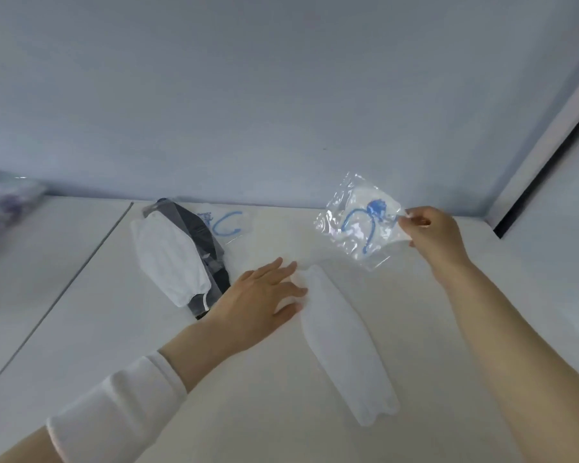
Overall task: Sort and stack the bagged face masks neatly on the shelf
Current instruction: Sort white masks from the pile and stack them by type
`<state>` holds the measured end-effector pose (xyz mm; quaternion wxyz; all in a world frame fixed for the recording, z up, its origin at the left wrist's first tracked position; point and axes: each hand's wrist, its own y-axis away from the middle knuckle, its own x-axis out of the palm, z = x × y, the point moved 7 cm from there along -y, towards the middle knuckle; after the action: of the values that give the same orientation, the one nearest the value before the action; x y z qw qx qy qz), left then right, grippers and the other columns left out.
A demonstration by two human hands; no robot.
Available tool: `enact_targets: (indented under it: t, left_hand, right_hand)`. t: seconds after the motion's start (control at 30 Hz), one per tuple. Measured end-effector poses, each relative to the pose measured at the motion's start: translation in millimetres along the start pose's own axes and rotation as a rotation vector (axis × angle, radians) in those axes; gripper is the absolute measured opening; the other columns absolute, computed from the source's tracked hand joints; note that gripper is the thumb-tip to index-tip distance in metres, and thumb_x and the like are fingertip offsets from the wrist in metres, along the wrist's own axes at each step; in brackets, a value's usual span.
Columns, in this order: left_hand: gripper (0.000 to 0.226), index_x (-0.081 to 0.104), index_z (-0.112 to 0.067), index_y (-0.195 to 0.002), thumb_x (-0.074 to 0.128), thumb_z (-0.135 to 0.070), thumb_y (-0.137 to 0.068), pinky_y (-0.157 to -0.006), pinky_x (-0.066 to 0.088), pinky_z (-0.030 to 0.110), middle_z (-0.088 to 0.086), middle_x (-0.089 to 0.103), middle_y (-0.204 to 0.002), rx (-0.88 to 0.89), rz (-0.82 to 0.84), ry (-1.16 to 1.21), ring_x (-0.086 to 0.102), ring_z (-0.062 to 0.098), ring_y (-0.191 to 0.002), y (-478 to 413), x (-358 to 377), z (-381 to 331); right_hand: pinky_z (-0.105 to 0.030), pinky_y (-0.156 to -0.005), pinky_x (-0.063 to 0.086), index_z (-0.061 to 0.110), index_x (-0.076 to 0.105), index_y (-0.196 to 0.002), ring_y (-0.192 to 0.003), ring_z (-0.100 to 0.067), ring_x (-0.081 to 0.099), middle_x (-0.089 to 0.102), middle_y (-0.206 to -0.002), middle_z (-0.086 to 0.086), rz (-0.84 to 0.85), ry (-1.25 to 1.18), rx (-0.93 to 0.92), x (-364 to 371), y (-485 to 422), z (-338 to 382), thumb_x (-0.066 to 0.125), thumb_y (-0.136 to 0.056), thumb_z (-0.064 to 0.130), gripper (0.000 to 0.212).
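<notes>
A long, smooth white mask (345,342) is laid on the shelf (114,329) just right of the left hand (264,292), which is spread flat and touches its end. Farther off, a crinkled clear bag (358,225) is pinched at its edge by the right hand (432,235).

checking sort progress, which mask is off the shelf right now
The blue-strapped mask pinched in the right hand; the rest lie flat on the shelf.

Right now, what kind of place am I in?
Probably a storage shelf bay, maybe a stockroom: a white shelf board, a plain back panel close behind, bagged masks lying on it, plus a clear mask bag pinched in the right hand.
</notes>
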<state>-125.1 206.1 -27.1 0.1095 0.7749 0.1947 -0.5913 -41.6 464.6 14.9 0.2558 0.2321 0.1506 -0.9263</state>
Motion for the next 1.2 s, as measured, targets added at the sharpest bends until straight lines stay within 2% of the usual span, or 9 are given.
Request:
enact_targets:
  t: [0.1,0.23,0.37,0.43,0.57,0.73,0.93,1.03,1.2]
  left_hand:
    - [0.047,0.039,-0.032,-0.141,0.047,-0.04,-0.095,-0.113,0.017,0.023,-0.009,0.024,-0.155,-0.105,-0.129,0.177,0.018,0.007,-0.144,3,-13,0]
    - [0.062,0.03,-0.023,-0.143,0.059,-0.033,-0.089,-0.095,0.042,0.023,-0.005,0.047,-0.135,-0.435,-0.417,1.071,0.051,0.01,-0.12,1,-34,19]
    - [0.015,0.058,-0.009,-0.102,0.058,-0.02,-0.092,-0.064,0.055,0.019,0.006,0.063,-0.097,-0.631,-0.653,1.592,0.067,0.015,-0.082,15,-38,59]
    - [0.015,0.054,-0.011,-0.079,0.06,-0.015,-0.092,-0.052,0.051,0.014,0.004,0.057,-0.079,-0.75,-0.777,1.543,0.06,0.011,-0.067,40,-46,95]
    - [0.018,0.05,-0.015,-0.077,0.059,-0.015,-0.092,-0.047,0.048,0.011,0.002,0.052,-0.076,-0.919,-0.9,1.45,0.053,0.008,-0.062,96,-58,174]
    - [0.015,0.052,-0.016,-0.079,0.059,-0.016,-0.092,-0.054,0.046,0.013,0.0,0.053,-0.077,-0.914,-0.88,1.364,0.054,0.007,-0.066,131,-68,218]
    - [0.016,0.053,-0.018,-0.077,0.058,-0.015,-0.092,-0.048,0.046,0.01,0.0,0.054,-0.075,-0.85,-0.794,1.33,0.054,0.008,-0.065,139,-69,229]
    - [0.018,0.053,-0.018,-0.075,0.056,-0.014,-0.093,-0.049,0.048,0.011,0.0,0.054,-0.073,-0.816,-0.748,1.341,0.053,0.008,-0.061,133,-69,225]
    - [0.015,0.053,-0.016,-0.079,0.055,-0.014,-0.094,-0.05,0.047,0.011,-0.002,0.056,-0.076,-0.759,-0.696,1.348,0.054,0.006,-0.064,116,-70,211]
  right_hand:
    - [-0.023,-0.065,0.052,0.019,0.057,-0.085,-0.075,-0.011,0.053,0.054,-0.082,0.007,-0.063,-0.278,-0.05,-13,2,33,0.059,-0.088,0.014,0.006]
    - [-0.014,-0.052,0.048,0.019,0.057,-0.081,-0.071,-0.01,0.054,0.057,-0.08,-0.001,0.228,-0.597,0.061,42,35,69,0.058,-0.09,0.01,0.013]
    - [-0.018,-0.052,0.053,0.009,0.059,-0.08,-0.063,-0.013,0.053,0.053,-0.081,-0.011,0.51,-0.527,0.07,118,76,88,0.059,-0.089,0.008,0.01]
    - [-0.023,-0.062,0.057,0.007,0.062,-0.088,-0.071,-0.015,0.061,0.063,-0.095,-0.013,0.547,-0.38,0.006,148,77,94,0.059,-0.09,0.018,0.011]
    - [-0.036,-0.102,0.037,0.0,0.056,-0.122,-0.119,-0.03,0.049,0.055,-0.127,-0.018,0.362,0.283,-0.16,192,47,102,0.062,-0.086,0.042,0.056]
    - [-0.034,-0.099,0.036,0.003,0.051,-0.123,-0.122,-0.033,0.032,0.038,-0.13,-0.019,0.281,0.621,-0.03,245,39,102,0.063,-0.077,0.059,0.074]
    - [-0.028,-0.077,0.036,0.01,0.062,-0.101,-0.11,-0.032,0.055,0.061,-0.105,-0.013,0.217,0.36,-0.034,236,23,91,0.063,-0.083,0.02,0.021]
    - [-0.036,-0.076,0.05,0.009,0.052,-0.107,-0.095,-0.03,0.061,0.059,-0.109,-0.015,0.085,-0.06,0.044,204,21,84,0.068,-0.079,0.007,0.032]
    - [-0.019,-0.059,0.048,0.008,0.039,-0.129,-0.068,-0.008,0.056,0.057,-0.099,-0.007,0.018,-0.527,0.098,149,34,92,0.064,-0.085,0.003,0.051]
